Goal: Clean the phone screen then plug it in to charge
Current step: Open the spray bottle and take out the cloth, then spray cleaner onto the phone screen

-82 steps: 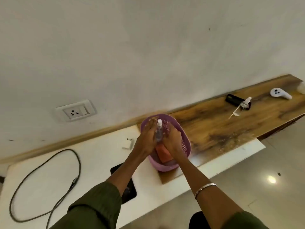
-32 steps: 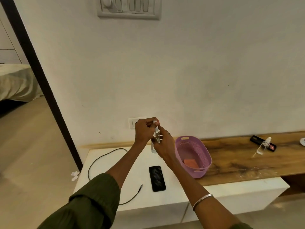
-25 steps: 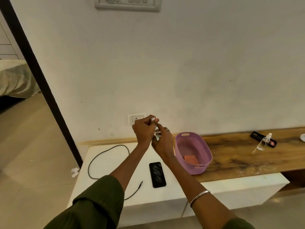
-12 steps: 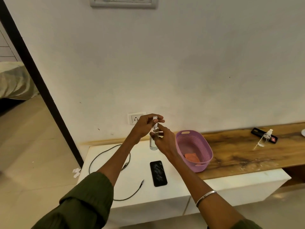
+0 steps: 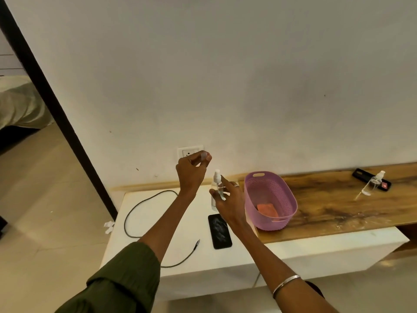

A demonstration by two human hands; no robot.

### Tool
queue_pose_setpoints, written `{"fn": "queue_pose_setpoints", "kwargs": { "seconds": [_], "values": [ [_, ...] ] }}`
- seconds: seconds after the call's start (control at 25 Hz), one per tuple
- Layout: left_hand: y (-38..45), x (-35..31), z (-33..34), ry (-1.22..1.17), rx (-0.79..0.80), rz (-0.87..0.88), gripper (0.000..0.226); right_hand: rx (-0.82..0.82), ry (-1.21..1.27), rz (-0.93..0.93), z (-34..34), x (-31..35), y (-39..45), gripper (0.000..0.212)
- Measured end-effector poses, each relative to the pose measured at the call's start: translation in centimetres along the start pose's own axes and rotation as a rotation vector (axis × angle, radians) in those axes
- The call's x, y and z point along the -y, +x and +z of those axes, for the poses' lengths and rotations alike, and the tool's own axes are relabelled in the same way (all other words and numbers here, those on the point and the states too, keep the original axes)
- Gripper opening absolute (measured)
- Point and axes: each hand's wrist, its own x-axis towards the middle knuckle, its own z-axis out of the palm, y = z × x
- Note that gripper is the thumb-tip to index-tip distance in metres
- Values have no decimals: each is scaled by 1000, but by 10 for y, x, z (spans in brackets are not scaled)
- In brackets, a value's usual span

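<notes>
phone point(image 5: 219, 231) lies flat, screen up and smeared, on the white counter point(image 5: 158, 213), just below the right hand point(image 5: 228, 203) and beside the purple basket point(image 5: 269, 199). that hand is wrapped around a small clear spray bottle point(image 5: 217, 188), holding it upright above the counter with its white nozzle bare and the index finger stretched out. the left hand point(image 5: 190, 171) is raised higher and a little to the left, apart from the bottle, with its fingertips point(image 5: 206, 157) pinched on the bottle's clear cap point(image 5: 203, 154) in front of the wall socket point(image 5: 188, 151). 1 dark charging cable point(image 5: 144, 213) loops over the left part of the counter, its free plug end lying near the phone's lower left corner, not touching it. an orange cloth point(image 5: 267, 210) sits at the bottom of the basket, which stands where the white counter meets the wooden shelf point(image 5: 338, 206). far right on the shelf, a 2nd spray bottle point(image 5: 373, 182) lies tilted against a black remote point(image 5: 361, 173). a silver bangle point(image 5: 285, 284) circles the right wrist.
</notes>
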Motion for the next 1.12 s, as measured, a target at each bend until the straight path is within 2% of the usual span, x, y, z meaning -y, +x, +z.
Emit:
{"fn": "queue_pose_setpoints", "kwargs": {
  "seconds": [0.08,0.28,0.56,0.68,0.76,0.92,1.04,1.12],
  "values": [
    [-6,31,-11,99,-52,-27,20,6,23,-3,-1,-12,-4,47],
    [-32,136,-26,313,-18,-98,10,44,73,8,13,-56,-9,47],
    [-67,257,-29,409,26,-235,17,60,102,13,31,-109,-22,51],
    [-76,284,-32,448,21,-277,16,79,123,24,34,-124,-22,53],
    [-80,297,-32,445,12,-275,25,90,154,45,34,-129,-20,56],
    [-84,303,-28,447,-12,-239,31,146,200,49,30,-130,-15,72],
    [-86,302,-30,463,28,-275,50,187,183,34,26,-127,-11,71],
    [-91,301,-32,630,41,-173,57,196,169,14,21,-127,-9,66]
  ]
}}
